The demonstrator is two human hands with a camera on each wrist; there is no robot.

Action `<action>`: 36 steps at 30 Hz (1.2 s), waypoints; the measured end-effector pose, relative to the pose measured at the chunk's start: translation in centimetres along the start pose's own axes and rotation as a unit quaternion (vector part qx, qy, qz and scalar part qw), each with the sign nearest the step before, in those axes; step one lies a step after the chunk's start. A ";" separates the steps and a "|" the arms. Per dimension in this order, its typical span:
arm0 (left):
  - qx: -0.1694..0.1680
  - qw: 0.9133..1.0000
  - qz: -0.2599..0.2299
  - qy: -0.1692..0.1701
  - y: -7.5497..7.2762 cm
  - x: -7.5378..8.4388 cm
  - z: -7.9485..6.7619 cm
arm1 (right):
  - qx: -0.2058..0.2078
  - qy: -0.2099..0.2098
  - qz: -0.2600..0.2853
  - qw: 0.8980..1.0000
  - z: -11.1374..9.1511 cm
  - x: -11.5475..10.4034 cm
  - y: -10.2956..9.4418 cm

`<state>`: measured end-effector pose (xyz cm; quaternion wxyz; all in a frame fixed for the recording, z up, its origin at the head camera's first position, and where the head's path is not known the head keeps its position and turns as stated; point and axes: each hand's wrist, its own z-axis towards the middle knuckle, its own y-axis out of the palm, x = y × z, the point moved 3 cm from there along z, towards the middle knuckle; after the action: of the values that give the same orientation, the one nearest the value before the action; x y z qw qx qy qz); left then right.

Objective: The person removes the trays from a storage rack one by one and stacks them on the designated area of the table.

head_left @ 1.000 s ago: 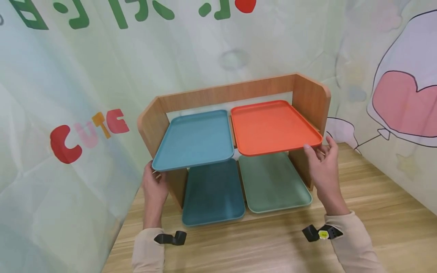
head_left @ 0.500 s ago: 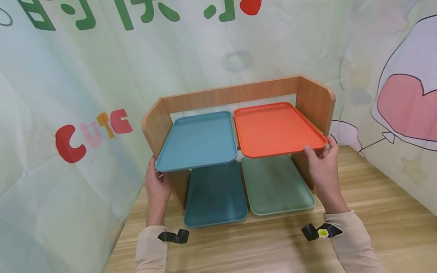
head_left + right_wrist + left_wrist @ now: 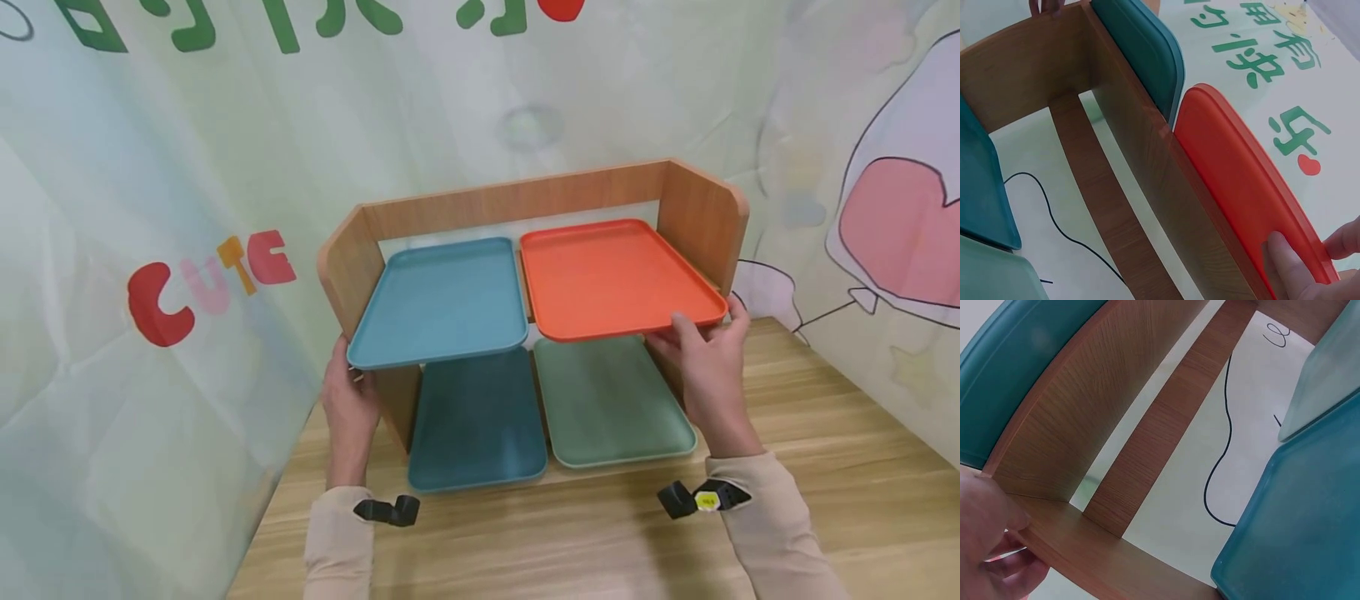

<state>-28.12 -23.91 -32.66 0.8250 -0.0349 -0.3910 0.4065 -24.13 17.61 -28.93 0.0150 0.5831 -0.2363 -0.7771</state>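
Observation:
A two-tier wooden shelf (image 3: 517,197) holds a light blue tray (image 3: 446,300) and an orange-red tray (image 3: 618,279) side by side on top. Below them lie a dark teal tray (image 3: 480,421) and a grey-green tray (image 3: 615,400). At the left end, under the light blue tray's near corner, my left hand (image 3: 352,408) grips the wooden side panel (image 3: 1116,556), thumb against its front edge. My right hand (image 3: 712,383) pinches the orange-red tray's near right corner. In the right wrist view, a finger (image 3: 1282,250) presses that tray's underside, with the thumb at its rim.
The shelf stands on a wood-grain table (image 3: 540,542) inside a printed fabric backdrop (image 3: 450,100), close behind and at both sides. Each sleeve wears a strapped black camera (image 3: 390,510). Open gaps show between the shelf's boards in both wrist views.
My right hand's fingers have slid further under the orange-red tray's corner. The left hand stays at the side panel, and the head view has shifted slightly. The trays hold their places on the shelf.

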 end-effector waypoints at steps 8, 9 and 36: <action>-0.003 1.000 0.002 0.005 0.0 0.0 0.2 | -0.012 -0.011 0.041 0.999 -0.1 -0.2 0.3; -0.004 1.000 0.002 0.006 0.0 0.0 0.2 | -0.013 -0.012 0.048 0.999 -0.1 -0.2 0.3; -0.020 1.000 0.023 -0.006 -0.2 0.0 0.1 | 0.019 0.004 0.153 0.988 -1.1 -0.7 -0.6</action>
<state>-28.08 -24.04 -32.51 0.8121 -0.0579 -0.4036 0.4174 -22.70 18.00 -28.75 0.1233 0.5438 -0.3373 -0.7585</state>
